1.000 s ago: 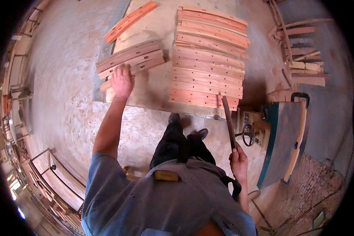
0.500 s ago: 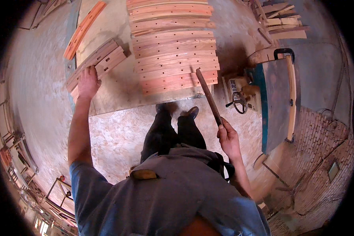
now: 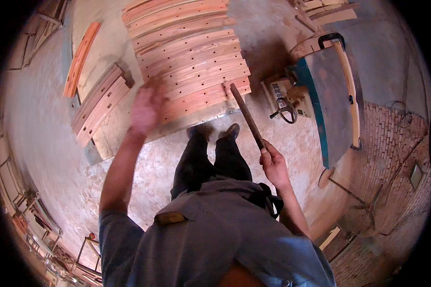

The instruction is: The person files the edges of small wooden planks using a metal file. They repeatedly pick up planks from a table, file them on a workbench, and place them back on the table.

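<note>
A dusty workshop floor (image 3: 143, 177) spreads beneath my feet, with a low board surface (image 3: 110, 138) ahead carrying rows of curved reddish wooden slats (image 3: 191, 67), each drilled with small holes. My left hand (image 3: 146, 107), blurred in the head view, hangs open-fingered and released over the near left corner of those slats; whether it touches them I cannot tell. My right hand (image 3: 273, 162) is clenched round the lower end of a long dark bar (image 3: 246, 115), which slants up and away so its tip sits at the near right edge of the slat rows.

To my judgement, working well here means keeping the bar low and steady while the free hand settles flat on one slat only, since the pieces overlap and lie close. A second, smaller stack of slats (image 3: 98, 107) sits just left of that hand, and one loose orange strip (image 3: 81, 57) lies beyond it. On the right a teal machine (image 3: 321, 95) with a handwheel (image 3: 287, 110) stands close, so the open room is the bare floor to the left.
</note>
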{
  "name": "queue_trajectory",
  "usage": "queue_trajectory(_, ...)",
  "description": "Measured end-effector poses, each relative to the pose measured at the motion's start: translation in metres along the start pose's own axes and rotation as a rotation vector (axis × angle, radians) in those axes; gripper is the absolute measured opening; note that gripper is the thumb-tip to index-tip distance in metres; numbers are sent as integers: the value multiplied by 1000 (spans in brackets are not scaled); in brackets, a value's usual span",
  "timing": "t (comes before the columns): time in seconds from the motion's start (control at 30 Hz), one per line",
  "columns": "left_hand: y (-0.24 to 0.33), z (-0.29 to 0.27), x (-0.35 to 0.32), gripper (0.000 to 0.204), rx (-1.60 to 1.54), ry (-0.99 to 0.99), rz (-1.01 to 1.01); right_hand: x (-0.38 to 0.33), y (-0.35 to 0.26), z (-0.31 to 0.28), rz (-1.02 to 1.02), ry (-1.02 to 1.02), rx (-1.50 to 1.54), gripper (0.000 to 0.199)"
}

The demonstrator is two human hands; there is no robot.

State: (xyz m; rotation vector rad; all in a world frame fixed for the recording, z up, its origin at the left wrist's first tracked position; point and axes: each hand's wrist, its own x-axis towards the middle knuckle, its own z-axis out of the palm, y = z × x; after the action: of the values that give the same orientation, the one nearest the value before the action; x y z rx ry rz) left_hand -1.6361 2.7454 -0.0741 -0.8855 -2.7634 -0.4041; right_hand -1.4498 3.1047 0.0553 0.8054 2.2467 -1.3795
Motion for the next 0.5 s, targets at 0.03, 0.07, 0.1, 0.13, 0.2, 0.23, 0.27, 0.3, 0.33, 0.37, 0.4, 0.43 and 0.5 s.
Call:
queue_trajectory(0.03,21,4,17,68,23,-28,-38,-2,0,-1,3,2,0,38)
queue_trajectory(0.07,42,9,33,68,44,-57,-74,-5,1,-1,7,5,1,38)
queue_trajectory(0.1,53,14,43,69,66,-88,-106,-8,4,-3,13,10,5,38)
queue_trajectory(0.13,53,21,44,69,106,-116,-111,-11,6,-5,37,23,8,39)
queue_trajectory(0.2,52,41,42,69,186,-171,-116,-20,12,-8,86,54,17,39)
queue_trajectory(0.23,53,43,41,67,190,-161,-102,-23,20,-7,89,61,33,39)
queue_trajectory(0.27,56,43,39,64,194,-152,-88,-23,32,-7,92,68,49,39)
queue_trajectory(0.3,58,44,36,62,198,-143,-76,-25,39,-8,94,73,63,40)
queue_trajectory(0.33,57,45,35,60,217,-135,-56,-26,39,-8,135,71,72,39)
queue_trajectory(0.37,55,47,33,58,236,-127,-38,-26,42,-7,125,62,87,40)
queue_trajectory(0.4,55,48,30,55,254,-119,-21,-26,46,-7,113,53,101,40)
queue_trajectory(0.43,56,49,29,54,215,-76,-42,-25,50,-9,99,43,112,40)
queue_trajectory(0.5,61,49,24,50,135,10,-86,-27,60,-15,75,49,102,39)
